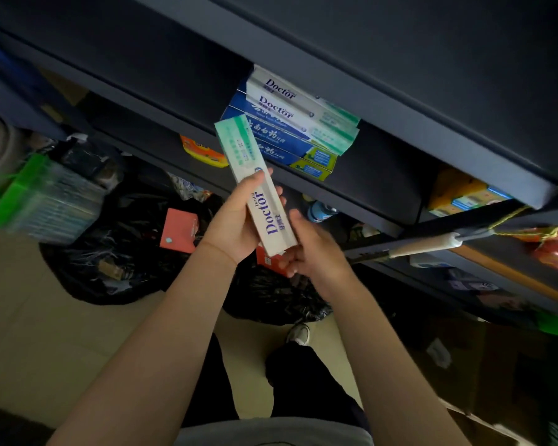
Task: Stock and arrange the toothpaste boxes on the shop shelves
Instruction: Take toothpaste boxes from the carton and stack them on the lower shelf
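Left hand (236,226): I grip the Doctor toothpaste box (255,185) mid-length.
Right hand (306,249): fingers pinch its lower end.
Box: just below the shelf's front edge (361,201).
Risk: its raised end could nudge the shelf stack (290,130) off.

Both forearms are bare right down to the left hand (236,225) and the right hand (310,252), with no sleeves, watch or rings showing. A grey top (271,432) fills the bottom edge of the view. Below it are dark trousers (300,381) and one white shoe (299,333) with laces.
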